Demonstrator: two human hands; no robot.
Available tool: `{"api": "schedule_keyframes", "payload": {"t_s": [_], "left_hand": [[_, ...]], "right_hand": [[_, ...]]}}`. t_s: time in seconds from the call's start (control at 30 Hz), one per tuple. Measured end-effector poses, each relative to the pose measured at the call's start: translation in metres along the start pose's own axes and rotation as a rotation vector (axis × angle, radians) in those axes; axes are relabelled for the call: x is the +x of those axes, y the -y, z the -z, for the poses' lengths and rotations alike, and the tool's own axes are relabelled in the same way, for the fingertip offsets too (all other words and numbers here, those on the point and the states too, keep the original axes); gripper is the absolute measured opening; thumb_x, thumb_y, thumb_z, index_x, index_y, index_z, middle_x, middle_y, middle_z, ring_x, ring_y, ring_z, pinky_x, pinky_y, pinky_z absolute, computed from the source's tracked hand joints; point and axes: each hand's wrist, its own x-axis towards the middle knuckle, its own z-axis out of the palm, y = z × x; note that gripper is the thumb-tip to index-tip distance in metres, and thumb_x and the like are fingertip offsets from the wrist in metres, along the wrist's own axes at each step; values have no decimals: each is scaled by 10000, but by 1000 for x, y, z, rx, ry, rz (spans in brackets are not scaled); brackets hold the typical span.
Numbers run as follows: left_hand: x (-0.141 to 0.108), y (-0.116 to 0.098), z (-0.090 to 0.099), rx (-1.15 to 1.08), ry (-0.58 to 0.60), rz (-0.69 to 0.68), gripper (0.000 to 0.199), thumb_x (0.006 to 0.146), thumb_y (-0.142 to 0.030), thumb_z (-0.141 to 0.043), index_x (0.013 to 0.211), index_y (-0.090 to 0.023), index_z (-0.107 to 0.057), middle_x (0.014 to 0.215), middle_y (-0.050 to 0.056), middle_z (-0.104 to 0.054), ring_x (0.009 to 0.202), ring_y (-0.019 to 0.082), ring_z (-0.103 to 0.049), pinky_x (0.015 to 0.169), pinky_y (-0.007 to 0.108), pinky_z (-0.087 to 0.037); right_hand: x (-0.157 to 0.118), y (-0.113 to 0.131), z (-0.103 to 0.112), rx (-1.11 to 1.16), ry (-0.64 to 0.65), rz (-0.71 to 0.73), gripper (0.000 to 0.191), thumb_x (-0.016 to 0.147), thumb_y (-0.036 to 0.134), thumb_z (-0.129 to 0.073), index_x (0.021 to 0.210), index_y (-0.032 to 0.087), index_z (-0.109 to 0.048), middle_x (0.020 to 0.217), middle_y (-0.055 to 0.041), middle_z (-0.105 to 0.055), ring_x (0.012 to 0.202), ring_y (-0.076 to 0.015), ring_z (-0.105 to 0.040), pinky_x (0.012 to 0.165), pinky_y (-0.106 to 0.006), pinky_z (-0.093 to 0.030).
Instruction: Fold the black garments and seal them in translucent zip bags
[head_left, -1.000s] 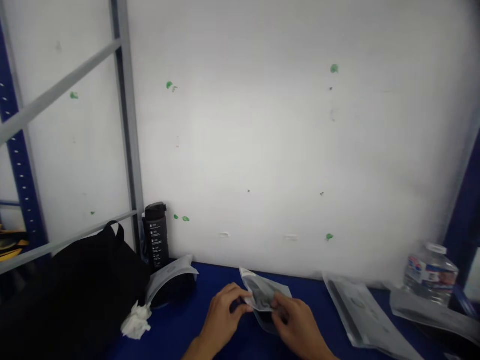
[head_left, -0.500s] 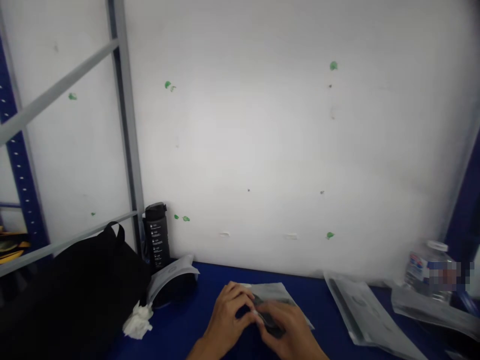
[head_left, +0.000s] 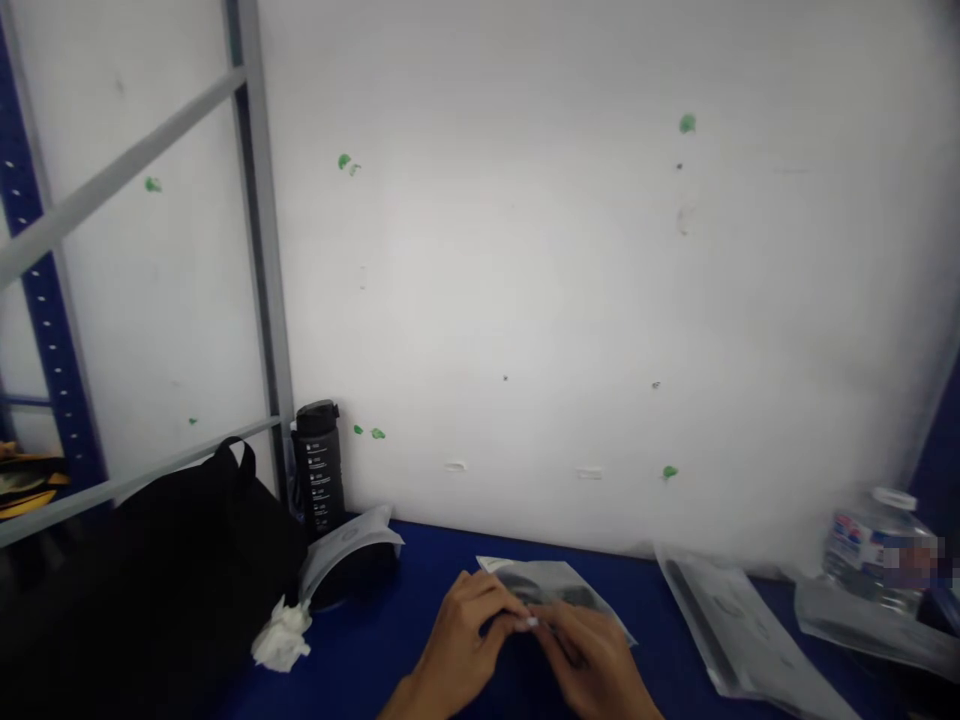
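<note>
A frosted plastic bag point(head_left: 559, 578) with something dark inside lies on the blue table in front of me. My left hand point(head_left: 466, 640) is closed at the bag's near edge, thumb and fingers pinched together. From the other side my right hand point(head_left: 594, 658) is also closed there, its fingertips meeting those of the left. A small white bit point(head_left: 532, 622) shows between the fingertips, too small to name. The fingers hide most of the near edge of the bag.
Further frosted bags point(head_left: 739, 620) lie at the right, near a clear plastic bottle point(head_left: 862, 540). To the left are a black bag point(head_left: 187, 570), a black water bottle point(head_left: 320, 470), crumpled white tissue point(head_left: 283, 637) and another frosted bag point(head_left: 352, 535). A white wall point(head_left: 487, 300) stands behind.
My fingertips have drawn closer together and slid slightly right along the bag's near edge. The whole view has shifted a little.
</note>
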Motion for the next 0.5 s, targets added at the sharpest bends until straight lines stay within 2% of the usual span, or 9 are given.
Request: {"api": "schedule_keyframes", "payload": {"t_s": [0.13, 0.23, 0.37, 0.5], "left_hand": [[-2, -2, 1, 82, -56, -77, 213, 1084, -268, -540, 964, -228, -711, 955, 28, -749, 932, 194, -655, 892, 347, -424], [-4, -1, 1, 146, -101, -129, 214, 1092, -261, -508, 954, -212, -664, 974, 43, -723, 949, 196, -641, 903, 354, -423], [-5, 1, -2, 155, -130, -208, 244, 1099, -181, -422, 978, -215, -631, 989, 51, -733, 940, 187, -660, 874, 346, -434], [-4, 3, -2, 181, -120, -193, 229, 1089, -166, -454, 988, -228, -650, 961, 32, -749, 930, 185, -669, 908, 345, -433]], "right_hand": [[0, 3, -1, -10, -82, 34, 141, 1025, 162, -602, 1122, 220, -685, 611, 56, -558, 478, -116, -539, 517, -244, -445], [0, 6, 0, -9, -101, 61, 179, 1004, 138, -627, 1154, 231, -653, 693, 28, -645, 524, -126, -590, 569, -257, -502], [1, 9, 4, -27, -85, 90, 227, 998, 104, -578, 1177, 234, -629, 798, -21, -718, 611, -155, -670, 597, -275, -535], [1, 11, 7, -41, -54, 96, 230, 998, 100, -548, 1174, 231, -615, 779, -15, -706, 606, -155, -675, 575, -272, -524]]}}
